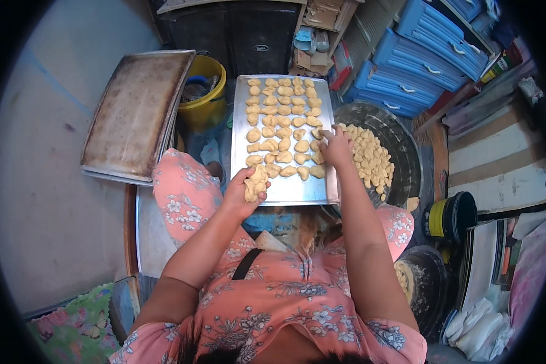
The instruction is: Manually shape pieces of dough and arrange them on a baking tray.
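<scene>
1 left hand (241,193) curled around dough clump (256,183), near-left part of metal baking tray (297,194); right hand (338,147) at tray's right edge, can't tell if pinching; shaped dough pieces (284,110) in rows on tray; dough heap (370,156) in dark basin (410,159) alongside.

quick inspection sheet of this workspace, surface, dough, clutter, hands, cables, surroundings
surface: silver tray in front of the person, its near strip bare
job's things: dough pieces in rough rows on the tray, some touching; a dough pile in the dark round basin at right
clutter: stained trays stacked at left; yellow bucket beside them; white bags lower right
hands: left hand holds a dough clump; right hand at the tray's right edge, grip unclear
cables: nothing seen
surroundings: blue drawers upper right, black cabinet beyond the tray
</scene>
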Demonstrator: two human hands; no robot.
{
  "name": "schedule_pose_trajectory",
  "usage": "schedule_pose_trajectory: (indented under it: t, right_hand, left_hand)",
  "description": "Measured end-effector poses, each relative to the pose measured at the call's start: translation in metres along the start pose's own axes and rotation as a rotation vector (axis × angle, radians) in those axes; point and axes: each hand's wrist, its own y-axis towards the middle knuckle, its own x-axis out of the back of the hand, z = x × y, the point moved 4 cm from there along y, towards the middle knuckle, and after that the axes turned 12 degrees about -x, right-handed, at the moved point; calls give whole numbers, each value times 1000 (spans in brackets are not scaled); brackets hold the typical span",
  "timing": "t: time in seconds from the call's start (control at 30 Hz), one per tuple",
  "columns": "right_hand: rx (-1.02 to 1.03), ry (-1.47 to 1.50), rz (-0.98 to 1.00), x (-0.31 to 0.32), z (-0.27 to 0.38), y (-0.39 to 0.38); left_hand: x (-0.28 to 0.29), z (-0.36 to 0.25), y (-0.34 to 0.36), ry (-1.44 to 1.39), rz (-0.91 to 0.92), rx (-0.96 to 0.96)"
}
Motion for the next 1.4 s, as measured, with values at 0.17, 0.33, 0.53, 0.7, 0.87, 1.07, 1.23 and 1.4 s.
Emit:
schedule_pose_trajectory:
  t: [0.17,0.33,0.53,0.7,0.87,1.07,1.23,1.4]
  right_hand:
    - [28,42,23,-7,14,52]
    - [-41,-177,163,-28,33,82]
    - [-93,159,110,-26,43,109]
    - [482,572,835,53,155,-31]
    - [293,721,704,27,131,-80]
    - [47,901,585,-33,95,-122]
    - [254,295,343,-62,88,-142]
    - [355,392,243,-25,107,-147]
  left_hand:
    - [3,-3,-2,-3,3,-11]
    - [6,-1,-4,-16,-25,-3]
    - [-13,-8,-11,96,48,-102]
    - [-17,-23,-14,158,60,-224]
    - [-16,-35,-18,92,100,-189]
    - [20,-48,-25,-68,-87,-189]
    - [22,-51,-24,10,-105,-306]
    - [26,-49,-26,464,-113,-271]
